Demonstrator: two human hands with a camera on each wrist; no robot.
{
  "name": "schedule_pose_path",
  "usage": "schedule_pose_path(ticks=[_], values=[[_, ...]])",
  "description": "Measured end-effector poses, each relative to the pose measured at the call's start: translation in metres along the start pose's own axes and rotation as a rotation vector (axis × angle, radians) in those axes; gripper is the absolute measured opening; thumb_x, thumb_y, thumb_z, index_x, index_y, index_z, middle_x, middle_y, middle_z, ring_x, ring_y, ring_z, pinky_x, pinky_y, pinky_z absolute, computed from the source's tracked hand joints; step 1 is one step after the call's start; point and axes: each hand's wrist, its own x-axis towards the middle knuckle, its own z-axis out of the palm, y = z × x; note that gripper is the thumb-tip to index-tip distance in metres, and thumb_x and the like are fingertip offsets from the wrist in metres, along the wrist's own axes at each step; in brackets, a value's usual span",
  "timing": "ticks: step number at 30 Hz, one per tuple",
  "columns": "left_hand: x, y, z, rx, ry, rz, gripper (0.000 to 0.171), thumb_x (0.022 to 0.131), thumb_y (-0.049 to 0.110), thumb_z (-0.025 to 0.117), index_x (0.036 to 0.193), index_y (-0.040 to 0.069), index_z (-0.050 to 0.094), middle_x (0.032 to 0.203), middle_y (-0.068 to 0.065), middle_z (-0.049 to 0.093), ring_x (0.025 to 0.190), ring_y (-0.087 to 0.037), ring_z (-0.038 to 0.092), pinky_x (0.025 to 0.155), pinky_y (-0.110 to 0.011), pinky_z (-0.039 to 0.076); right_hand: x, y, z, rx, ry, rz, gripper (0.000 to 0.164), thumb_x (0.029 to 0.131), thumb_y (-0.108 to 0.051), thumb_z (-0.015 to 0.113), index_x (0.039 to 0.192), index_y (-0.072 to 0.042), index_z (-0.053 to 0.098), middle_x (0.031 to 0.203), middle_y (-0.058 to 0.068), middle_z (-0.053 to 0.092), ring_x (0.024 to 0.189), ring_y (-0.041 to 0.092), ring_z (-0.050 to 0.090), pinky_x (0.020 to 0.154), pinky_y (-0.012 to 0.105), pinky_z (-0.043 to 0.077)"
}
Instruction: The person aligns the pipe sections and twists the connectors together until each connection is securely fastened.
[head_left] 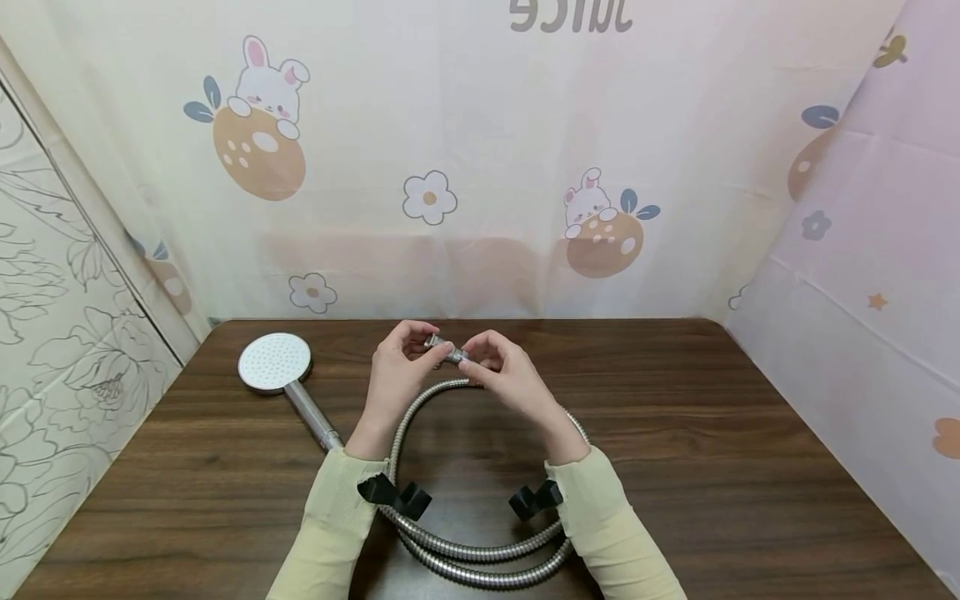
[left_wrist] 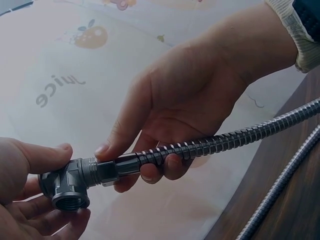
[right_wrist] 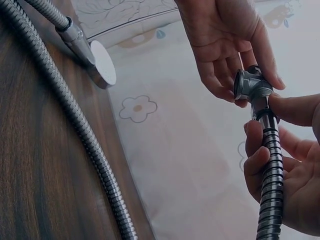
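Note:
In the head view my left hand [head_left: 393, 371] and right hand [head_left: 517, 379] meet above the far part of the table. The left thumb and fingers pinch a grey metal tee fitting [left_wrist: 70, 185], its open threaded side port facing down in the left wrist view. My right hand holds the end of a ribbed metal shower hose [left_wrist: 220, 144], thumb at the collar and fingers curled beneath. The hose end sits in line against the fitting's threaded arm, some thread showing between them. A round white-faced shower head [head_left: 274, 362] with a grey handle lies left of my hands.
The hose lies in loose coils on the dark wooden table [head_left: 750, 467] under my forearms. A patterned curtain [head_left: 480, 275] hangs along the table's back edge, with more patterned sheets on both sides. Black wrist mounts [head_left: 536, 500] sit near the coils.

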Motion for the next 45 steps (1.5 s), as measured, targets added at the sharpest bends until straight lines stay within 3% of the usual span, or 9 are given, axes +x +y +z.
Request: schedule_pose_path(ticks=[6,12,17,21,26,29,36,42,45], values=[[0.000,0.000,0.000,-0.007,-0.004,0.014,0.025,0.079,0.021,0.071,0.099,0.010,0.061,0.095,-0.006,0.063,0.085,-0.015,0.059,0.077,-0.028,0.050,-0.001,0.000,0.000,-0.015,-0.006,-0.004,0.017,0.088,-0.016,0.061,0.103,-0.008,0.056,0.089,0.008,0.060,0.068,0.016,0.060,0.062,0.030,0.052],[-0.001,-0.001,0.000,-0.001,-0.001,0.016,0.024,0.080,0.020,0.071,0.099,0.010,0.061,0.096,-0.006,0.063,0.086,-0.015,0.060,0.078,-0.029,0.050,-0.001,0.001,0.000,-0.012,-0.012,-0.006,0.019,0.087,-0.016,0.061,0.103,-0.007,0.056,0.087,0.009,0.061,0.067,0.015,0.060,0.063,0.032,0.053],[0.000,-0.001,0.000,-0.003,-0.003,0.016,0.026,0.079,0.020,0.071,0.100,0.008,0.061,0.096,-0.006,0.063,0.086,-0.015,0.060,0.078,-0.028,0.050,0.000,0.002,-0.001,-0.017,-0.011,-0.001,0.027,0.082,-0.018,0.068,0.105,-0.006,0.056,0.096,0.010,0.061,0.074,0.015,0.061,0.065,0.032,0.052],[-0.001,0.000,0.000,-0.001,-0.003,0.014,0.026,0.079,0.019,0.071,0.100,0.007,0.061,0.095,-0.006,0.063,0.085,-0.015,0.060,0.076,-0.029,0.051,-0.006,-0.014,-0.001,-0.029,-0.017,0.001,0.029,0.081,-0.011,0.068,0.105,-0.001,0.055,0.098,0.015,0.061,0.076,0.018,0.060,0.064,0.026,0.049],[-0.002,0.000,0.000,-0.001,-0.001,0.012,0.024,0.079,0.019,0.071,0.099,0.009,0.061,0.094,-0.007,0.063,0.085,-0.016,0.060,0.075,-0.028,0.051,-0.011,-0.026,0.000,-0.010,-0.025,0.008,0.025,0.084,-0.004,0.063,0.105,0.005,0.054,0.099,0.020,0.060,0.074,0.014,0.060,0.071,0.039,0.053],[-0.001,-0.001,0.000,-0.002,-0.001,0.010,0.024,0.079,0.019,0.071,0.099,0.010,0.062,0.094,-0.007,0.063,0.085,-0.015,0.060,0.075,-0.028,0.050,-0.007,-0.016,0.000,-0.002,-0.026,0.013,0.025,0.084,-0.005,0.063,0.106,0.004,0.055,0.099,0.020,0.060,0.073,0.010,0.059,0.072,0.044,0.053],[0.000,0.000,0.000,0.033,0.002,0.012,0.023,0.080,0.021,0.071,0.099,0.011,0.063,0.093,-0.005,0.064,0.085,-0.015,0.060,0.077,-0.030,0.050,0.000,0.002,0.000,-0.023,-0.019,0.008,0.026,0.085,-0.013,0.064,0.107,-0.002,0.057,0.098,0.014,0.062,0.074,0.013,0.060,0.066,0.028,0.053],[0.001,0.000,0.000,0.062,0.006,0.022,0.022,0.080,0.019,0.071,0.099,0.010,0.063,0.089,-0.006,0.066,0.080,-0.014,0.061,0.074,-0.029,0.051,0.000,0.001,0.002,-0.052,-0.012,-0.025,0.022,0.086,-0.014,0.063,0.105,-0.004,0.058,0.096,0.011,0.064,0.075,0.019,0.060,0.068,0.039,0.053],[0.001,-0.001,0.000,0.054,0.010,0.016,0.021,0.080,0.018,0.071,0.098,0.011,0.064,0.089,-0.006,0.066,0.079,-0.013,0.062,0.072,-0.028,0.051,0.000,0.001,0.003,-0.061,0.006,-0.033,0.022,0.086,-0.015,0.062,0.106,-0.005,0.059,0.097,0.010,0.065,0.078,0.018,0.061,0.068,0.037,0.054]])
